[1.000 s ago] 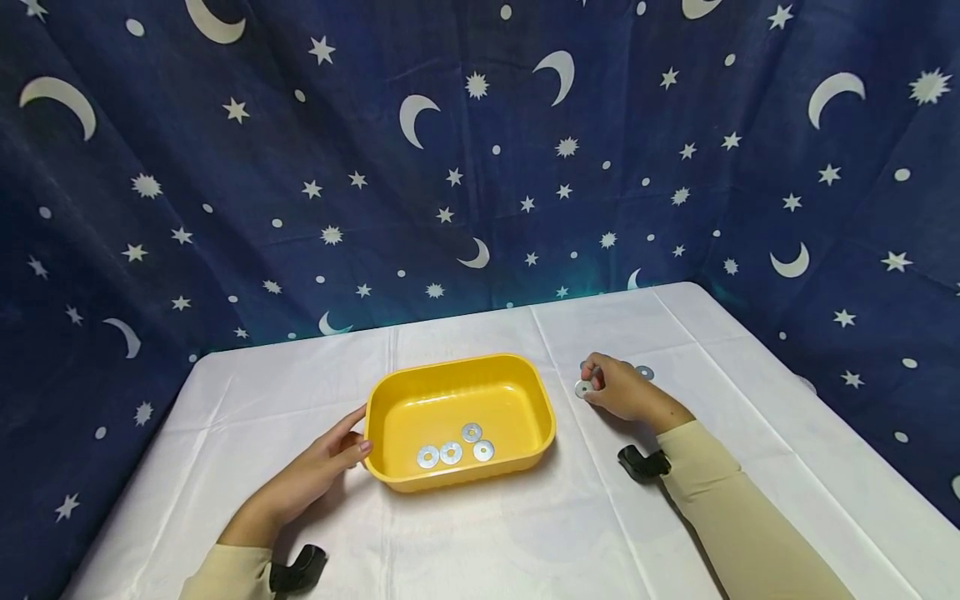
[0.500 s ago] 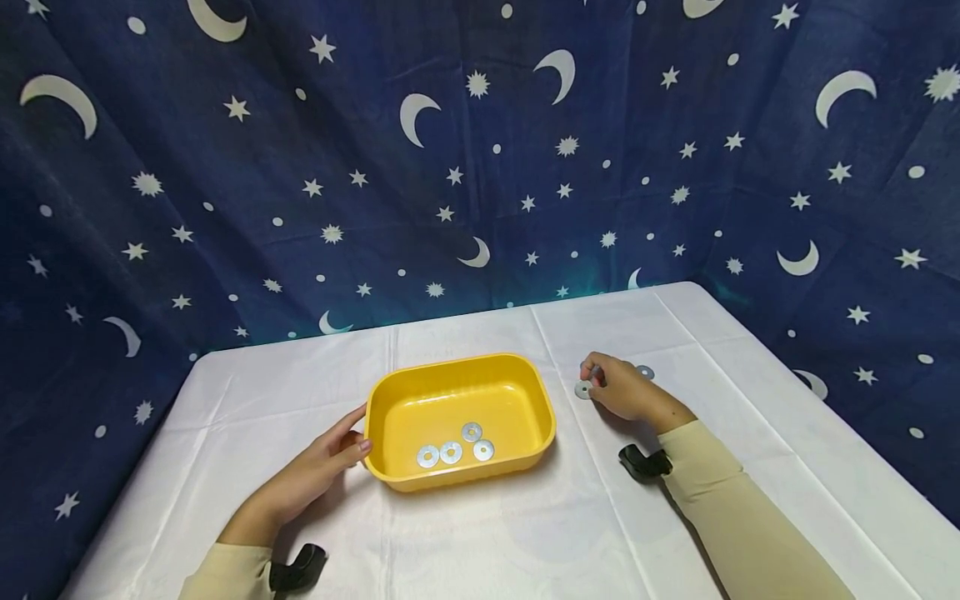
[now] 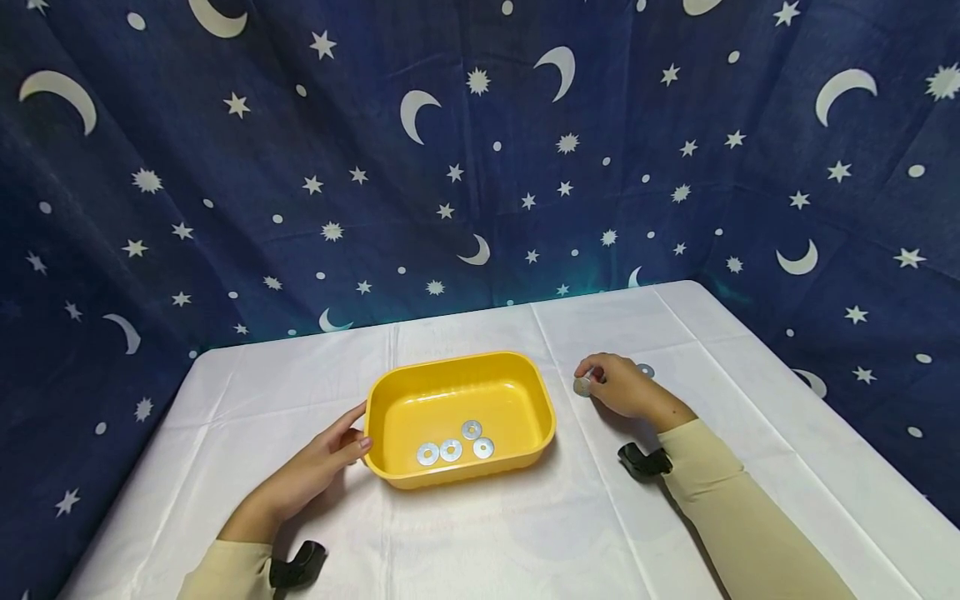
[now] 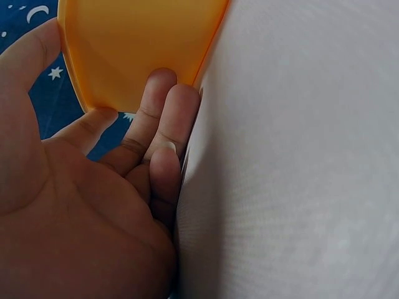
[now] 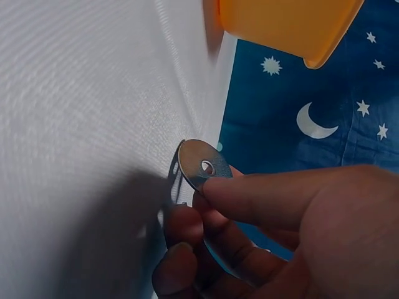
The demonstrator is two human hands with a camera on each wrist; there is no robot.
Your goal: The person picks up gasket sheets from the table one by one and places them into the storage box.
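Though flat, round metal washer (image 5: 196, 155).

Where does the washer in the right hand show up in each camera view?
Head: washer right of centre, pinched in the right hand.
Left wrist: not in it.
Right wrist: near the middle, by the thumb tip.
Shared landmark: the yellow tray, partly cut off at the top in both wrist views.

Beige and Black

The person is wearing a beige left sleeve (image 3: 228, 573) and a matching right sleeve (image 3: 750, 521), the latter creasing near the wrist. A curved black piece (image 3: 298, 567) is jutting from the left wrist, a second black piece (image 3: 642, 462) from the right.
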